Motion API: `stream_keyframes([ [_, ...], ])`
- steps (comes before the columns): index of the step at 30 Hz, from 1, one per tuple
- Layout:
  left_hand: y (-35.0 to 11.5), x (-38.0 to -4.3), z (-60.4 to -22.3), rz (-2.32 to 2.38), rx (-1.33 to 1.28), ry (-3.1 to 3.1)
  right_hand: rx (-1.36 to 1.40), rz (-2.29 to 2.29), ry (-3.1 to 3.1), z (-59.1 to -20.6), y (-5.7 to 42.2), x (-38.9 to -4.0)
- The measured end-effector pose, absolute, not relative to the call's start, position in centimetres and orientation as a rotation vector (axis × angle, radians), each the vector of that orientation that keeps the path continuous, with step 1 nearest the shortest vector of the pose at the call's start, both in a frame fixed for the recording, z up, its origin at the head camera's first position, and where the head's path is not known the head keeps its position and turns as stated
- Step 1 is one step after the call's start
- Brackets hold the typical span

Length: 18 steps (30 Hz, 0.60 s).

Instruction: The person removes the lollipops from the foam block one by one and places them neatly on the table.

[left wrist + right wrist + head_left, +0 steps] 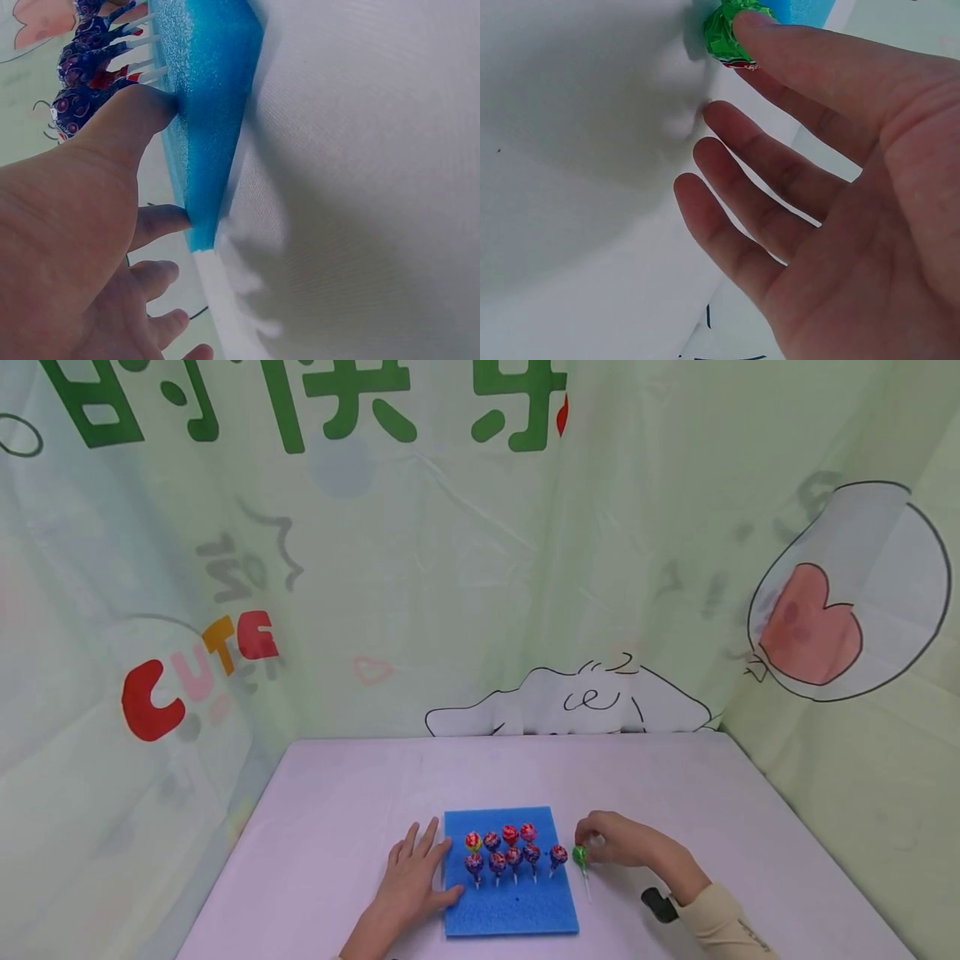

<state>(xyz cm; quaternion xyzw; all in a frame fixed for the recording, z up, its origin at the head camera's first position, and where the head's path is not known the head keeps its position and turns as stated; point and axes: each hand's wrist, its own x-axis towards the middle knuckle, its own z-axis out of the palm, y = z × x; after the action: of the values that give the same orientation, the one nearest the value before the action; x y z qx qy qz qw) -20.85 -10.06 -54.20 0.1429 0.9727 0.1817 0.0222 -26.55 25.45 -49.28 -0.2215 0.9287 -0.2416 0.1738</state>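
Observation:
A blue foam board (510, 910) lies on the table, with several wrapped lollipops (497, 863) standing in it by their white sticks in two rows. A purple-and-red lollipop (558, 855) stands apart from the others, near the board's right edge. My left hand (408, 877) has its fingers spread along the board's left side; in the left wrist view the thumb and forefinger touch the foam (202, 112). Just right of the board, my right hand (622, 842) pinches a green-wrapped lollipop (724, 36) by its head between thumb and forefinger, the other fingers extended. Its white stick points toward the front.
A pale cloth covers the table (337, 777). Printed curtains (450, 568) hang behind it and along both sides. A black device (659, 905) sits at the right wrist, by the beige sleeve (723, 922).

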Motion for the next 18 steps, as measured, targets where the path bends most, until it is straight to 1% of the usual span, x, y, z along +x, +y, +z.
stream_keyframes([
  [5, -10.04, -20.91, -54.14, 0.560, 0.444, 3.013, -0.569, -0.671, 2.661, -49.36, 25.23, -26.49],
  [12, -9.91, -20.87, -53.86, 0.561, 0.424, 3.012, -0.582, -0.669, 2.671, -49.24, 25.11, -26.45],
  [18, -9.87, -20.85, -53.90, 0.561, 0.424, 3.015, -0.537, -0.664, 2.671, -49.37, 24.81, -26.45],
])
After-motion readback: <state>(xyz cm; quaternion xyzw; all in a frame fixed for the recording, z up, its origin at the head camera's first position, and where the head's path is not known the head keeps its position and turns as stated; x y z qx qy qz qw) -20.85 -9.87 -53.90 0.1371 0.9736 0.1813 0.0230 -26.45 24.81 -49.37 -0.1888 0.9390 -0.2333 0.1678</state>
